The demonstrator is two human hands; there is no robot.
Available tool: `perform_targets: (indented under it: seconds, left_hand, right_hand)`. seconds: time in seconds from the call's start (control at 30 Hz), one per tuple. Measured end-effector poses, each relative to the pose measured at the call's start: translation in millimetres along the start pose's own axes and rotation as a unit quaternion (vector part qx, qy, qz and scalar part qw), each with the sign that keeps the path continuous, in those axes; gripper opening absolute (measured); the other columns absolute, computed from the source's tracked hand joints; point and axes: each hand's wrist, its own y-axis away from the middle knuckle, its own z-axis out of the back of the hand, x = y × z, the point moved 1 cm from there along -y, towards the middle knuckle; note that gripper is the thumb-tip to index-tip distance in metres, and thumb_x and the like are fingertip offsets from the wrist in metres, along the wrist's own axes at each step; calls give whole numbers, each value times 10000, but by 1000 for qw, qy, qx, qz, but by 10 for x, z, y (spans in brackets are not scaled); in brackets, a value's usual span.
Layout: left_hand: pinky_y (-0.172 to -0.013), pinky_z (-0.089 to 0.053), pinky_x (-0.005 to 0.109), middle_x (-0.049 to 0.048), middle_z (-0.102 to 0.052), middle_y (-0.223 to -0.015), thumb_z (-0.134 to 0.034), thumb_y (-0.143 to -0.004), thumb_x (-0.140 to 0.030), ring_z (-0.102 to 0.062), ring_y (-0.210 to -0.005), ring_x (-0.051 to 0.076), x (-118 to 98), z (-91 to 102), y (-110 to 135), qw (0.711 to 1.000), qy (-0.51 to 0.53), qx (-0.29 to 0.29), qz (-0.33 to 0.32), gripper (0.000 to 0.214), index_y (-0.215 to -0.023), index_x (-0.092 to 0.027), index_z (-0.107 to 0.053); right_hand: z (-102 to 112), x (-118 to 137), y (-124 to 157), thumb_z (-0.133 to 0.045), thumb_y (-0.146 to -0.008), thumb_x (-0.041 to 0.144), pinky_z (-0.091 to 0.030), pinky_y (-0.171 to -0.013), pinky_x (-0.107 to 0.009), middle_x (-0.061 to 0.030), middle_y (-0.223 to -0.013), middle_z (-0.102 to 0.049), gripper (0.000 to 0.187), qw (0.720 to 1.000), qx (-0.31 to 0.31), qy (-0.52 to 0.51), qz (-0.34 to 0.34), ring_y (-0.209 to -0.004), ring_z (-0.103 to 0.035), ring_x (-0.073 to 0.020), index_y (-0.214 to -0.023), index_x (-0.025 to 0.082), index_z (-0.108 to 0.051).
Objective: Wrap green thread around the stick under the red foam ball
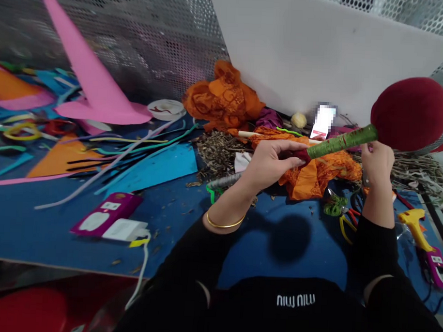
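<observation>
My left hand [270, 163] is closed around the lower end of a green-wrapped stick [340, 142] that carries a dark red velvety ball [410, 113] at its far end. The stick slants up to the right above the blue table. My right hand [377, 164] is just under the stick near the ball, fingers curled up against it. Both arms wear black sleeves; a gold bangle [225, 223] circles my left wrist.
Orange cloth [224, 98] and dried twigs [218, 154] lie behind my hands. A pink foam cone [95, 84], pipe cleaners and coloured sheets lie left. A purple glue gun [107, 215] sits front left, a yellow glue gun [415, 226] and scissors right. A white board [320, 48] leans on mesh.
</observation>
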Motion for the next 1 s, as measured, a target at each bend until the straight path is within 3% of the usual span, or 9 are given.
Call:
perform_targets:
  seconds: [0.1,0.2,0.3,0.4,0.5,0.6,0.73,0.87,1.0]
  left_hand:
    - [-887,-666,382,59,-828,-963,-816,-700,-203,-773,-880,205,-37,-10,20,999,36,-18,12,312,-1005,-141,-837]
    - [-891,-652,364,54,-825,-951,-821,-690,-206,-761,-870,186,-36,-18,17,998,62,-19,16,315,-999,-142,-835]
    - [-875,-632,335,57,-822,-966,-815,-690,-208,-745,-876,177,-21,8,-6,997,72,-16,11,306,-989,-145,-836]
    - [-795,-606,298,63,-816,-971,-816,-698,-214,-717,-819,157,-18,77,-35,997,59,-43,3,327,-1016,-142,-831]
    - [-710,-566,254,57,-806,-934,-810,-707,-207,-672,-735,120,-15,124,-61,995,70,-65,9,332,-1031,-137,-824]
    - [-618,-526,231,44,-787,-866,-794,-700,-183,-614,-636,90,23,81,-76,994,90,-54,21,284,-977,-131,-819]
    - [-585,-505,229,42,-781,-858,-788,-693,-169,-571,-573,70,142,-63,-77,995,99,-18,30,267,-954,-117,-806]
    - [-637,-544,239,49,-788,-927,-760,-714,-153,-638,-679,108,285,-168,-70,996,79,-33,21,379,-1090,-122,-784]
    - [-854,-614,311,62,-800,-1039,-749,-744,-166,-736,-891,176,386,-235,-40,996,41,-74,-18,427,-1170,-144,-755]
  right_hand:
    - [-66,378,216,-616,-948,455,-518,-954,-447,-100,-963,-740,288,991,28,-113,60,-1007,-684,-267,-906,195,-732]
    - [-235,793,454,-670,-910,563,-520,-1044,-408,-73,-1190,-754,415,928,147,-325,107,-1137,-687,-230,-1169,243,-714]
    - [-373,1054,612,-717,-885,532,-558,-923,-363,-37,-985,-773,335,901,217,-365,88,-954,-708,-197,-1020,226,-738]
    - [-353,1159,687,-640,-952,419,-513,-719,-305,0,-704,-690,301,931,180,-310,70,-688,-623,-142,-745,207,-694]
    - [-266,1236,733,-638,-956,360,-521,-823,-327,-16,-804,-705,291,938,45,-338,65,-824,-666,-158,-706,220,-693]
    - [-263,1352,758,-681,-929,432,-541,-967,-369,-21,-958,-712,296,856,-40,-514,36,-988,-705,-179,-707,237,-669]
    - [-307,1483,738,-782,-817,557,-573,-738,-310,45,-651,-531,455,745,-12,-665,-53,-608,-592,-106,-635,233,-520]
    - [-261,1490,731,-814,-810,457,-337,-443,-214,121,-509,-263,396,719,61,-673,-162,-402,-202,-39,-661,220,-534]
    - [-191,1457,782,-769,-845,351,-267,-427,-203,126,-508,-242,328,691,69,-672,-257,-405,-169,-29,-664,199,-542]
